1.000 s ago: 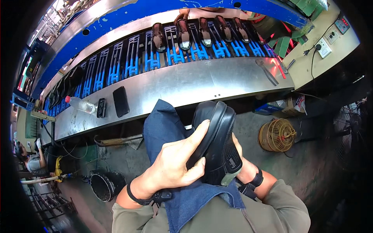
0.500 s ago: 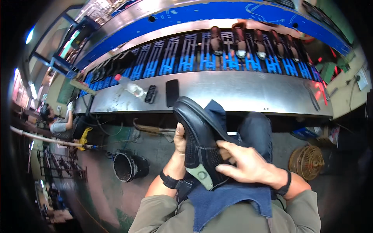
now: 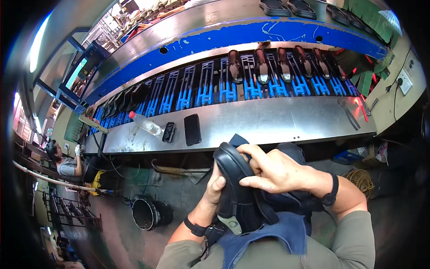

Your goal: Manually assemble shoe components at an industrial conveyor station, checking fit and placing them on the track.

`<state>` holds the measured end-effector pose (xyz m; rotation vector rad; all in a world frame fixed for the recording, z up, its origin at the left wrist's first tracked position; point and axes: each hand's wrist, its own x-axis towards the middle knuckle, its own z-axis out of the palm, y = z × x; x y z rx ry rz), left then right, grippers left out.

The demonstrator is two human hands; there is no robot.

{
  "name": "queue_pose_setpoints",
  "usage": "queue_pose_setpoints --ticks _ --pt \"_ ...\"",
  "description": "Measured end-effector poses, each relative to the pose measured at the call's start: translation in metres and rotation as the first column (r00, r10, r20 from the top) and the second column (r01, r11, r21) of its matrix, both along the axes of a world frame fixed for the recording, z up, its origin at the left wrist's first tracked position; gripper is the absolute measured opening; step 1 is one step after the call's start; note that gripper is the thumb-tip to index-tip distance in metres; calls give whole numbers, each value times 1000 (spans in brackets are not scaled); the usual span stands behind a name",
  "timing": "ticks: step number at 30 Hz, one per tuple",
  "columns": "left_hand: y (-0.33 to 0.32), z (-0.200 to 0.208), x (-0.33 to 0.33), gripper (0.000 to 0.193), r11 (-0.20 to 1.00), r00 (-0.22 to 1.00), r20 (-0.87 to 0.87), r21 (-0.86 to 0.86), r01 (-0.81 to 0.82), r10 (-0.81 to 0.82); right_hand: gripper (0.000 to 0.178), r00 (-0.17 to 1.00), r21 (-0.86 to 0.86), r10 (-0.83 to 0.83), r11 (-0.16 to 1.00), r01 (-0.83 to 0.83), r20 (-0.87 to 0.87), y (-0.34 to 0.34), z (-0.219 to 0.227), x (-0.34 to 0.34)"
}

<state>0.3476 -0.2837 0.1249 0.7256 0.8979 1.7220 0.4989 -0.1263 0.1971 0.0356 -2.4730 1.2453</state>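
A black shoe (image 3: 239, 204) with a grey-green heel patch stands toe-up in my lap, over a blue cloth (image 3: 253, 233). My left hand (image 3: 213, 190) is closed round its left side, with the thumb on the upper. At the toe, my right hand (image 3: 277, 172) grips with its thumb on the upper and its fingers curled over the sole edge. The black sole (image 3: 267, 210) looks apart from the upper toward the heel, while at the toe the two lie together. My right hand covers part of the sole.
On the steel ledge (image 3: 251, 119) lie a phone (image 3: 192, 130), a small black device (image 3: 169, 132), a red-capped bottle (image 3: 147, 123) and a pliers-like tool (image 3: 349, 114). Beyond runs a blue-slatted conveyor (image 3: 206, 85) carrying several shoes. A black bucket (image 3: 150, 214) stands on the floor; another person (image 3: 67, 163) is at far left.
My right hand has moved from the shoe's side up to its toe. The gap between sole and upper near the toe has narrowed. The shoe sits lower in view, and the view has tilted up.
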Motion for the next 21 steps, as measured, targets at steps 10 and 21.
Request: queue_pose_setpoints --ticks 10,21 --pt "0 45 17 98 984 786 -600 10 -178 148 67 998 181 -28 983 39 -61 -7 23 26" --pt "-8 43 30 73 975 788 -580 54 -216 206 56 997 15 79 997 -79 10 5 3 22"
